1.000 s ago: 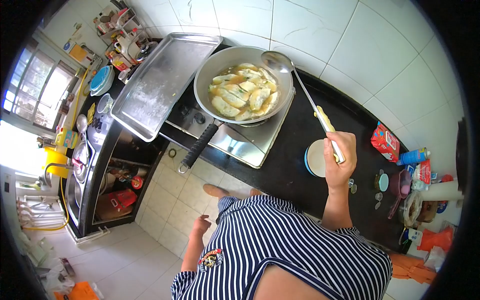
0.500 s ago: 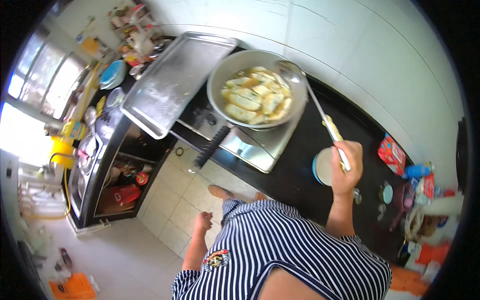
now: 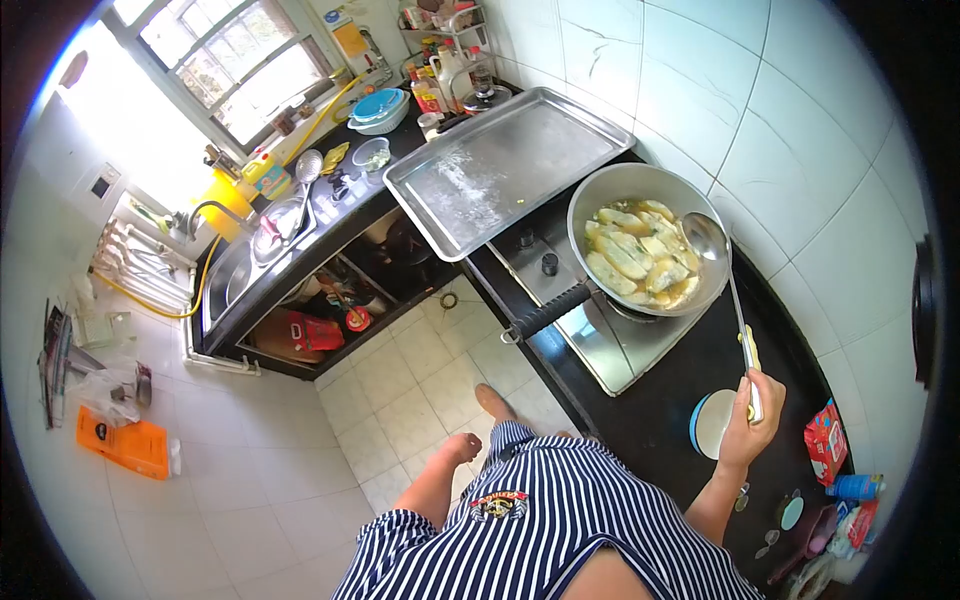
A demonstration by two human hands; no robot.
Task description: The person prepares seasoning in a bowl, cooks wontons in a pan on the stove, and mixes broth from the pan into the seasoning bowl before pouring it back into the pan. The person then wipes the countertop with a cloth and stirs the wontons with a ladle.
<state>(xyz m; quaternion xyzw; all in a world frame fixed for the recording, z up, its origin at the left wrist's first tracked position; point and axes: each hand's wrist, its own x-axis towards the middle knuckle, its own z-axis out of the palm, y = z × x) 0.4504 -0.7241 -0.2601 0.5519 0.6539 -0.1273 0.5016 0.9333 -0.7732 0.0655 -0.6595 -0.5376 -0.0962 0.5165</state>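
Observation:
My right hand (image 3: 751, 418) is closed around the white and yellow handle of a metal ladle (image 3: 704, 236). The ladle's bowl rests at the right inner side of a grey pan (image 3: 585, 190), beside several pale pieces of food (image 3: 630, 250) in brownish liquid. The pan stands on a steel stove (image 3: 620, 350), its black handle (image 3: 552, 311) pointing to the lower left. At my side, over the floor, hangs my left hand (image 3: 462, 447), away from the pan, its fingers curled and too small to make out clearly.
Left of the pan lies a large metal tray (image 3: 500, 160) with white powder. A round container (image 3: 712, 424) stands beside my right hand. Near the wall are a red packet (image 3: 826, 442) and a blue bottle (image 3: 856, 487). At the left, a sink (image 3: 228, 275) holds utensils nearby.
The view has swung, so the pan, tray and window sit further right in it. The ladle's bowl has shifted slightly lower along the pan's side. My right hand still holds it.

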